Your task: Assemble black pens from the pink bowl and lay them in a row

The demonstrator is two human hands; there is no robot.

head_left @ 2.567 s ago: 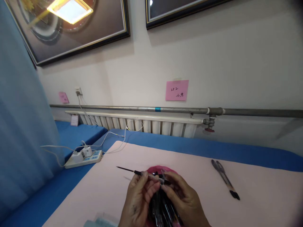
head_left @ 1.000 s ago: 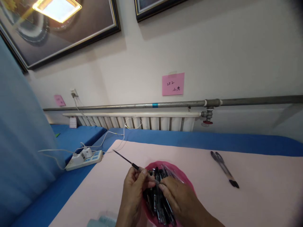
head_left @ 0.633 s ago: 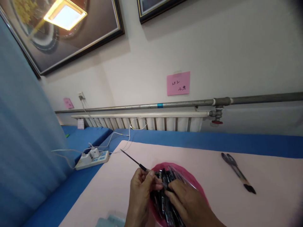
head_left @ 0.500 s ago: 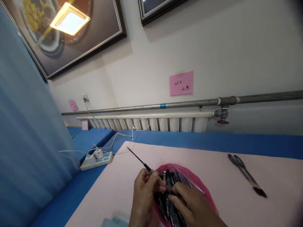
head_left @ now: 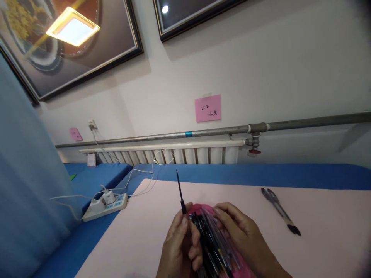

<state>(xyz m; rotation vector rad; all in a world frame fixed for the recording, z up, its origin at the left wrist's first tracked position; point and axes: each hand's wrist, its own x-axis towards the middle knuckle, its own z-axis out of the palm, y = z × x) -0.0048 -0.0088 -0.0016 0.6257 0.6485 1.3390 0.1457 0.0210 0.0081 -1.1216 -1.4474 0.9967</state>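
Note:
A thin black pen refill (head_left: 181, 192) stands nearly upright, its fine tip pointing up, pinched between the thumb and fingers of my left hand (head_left: 181, 241). My right hand (head_left: 243, 235) is at the right side of a pink basket (head_left: 243, 268), its fingers curled together beside some clear pen tubes (head_left: 224, 241). Whether a tube is between those fingers is hard to make out. Several black pen parts (head_left: 213, 247) lie in the basket below and between both hands. My hands cover part of the rim.
Two black-ended pens (head_left: 281, 212) lie together on the pink sheet (head_left: 324, 231) to the right. A white power strip (head_left: 107, 206) with plugs and cables rests on the blue table (head_left: 304, 175) at left. A blue curtain (head_left: 31, 185) hangs there too. Behind is a radiator (head_left: 188, 154).
The refill has swung from leaning left to nearly upright in my left hand. My right hand has moved away from it, up to the basket's right side. The view has shifted right.

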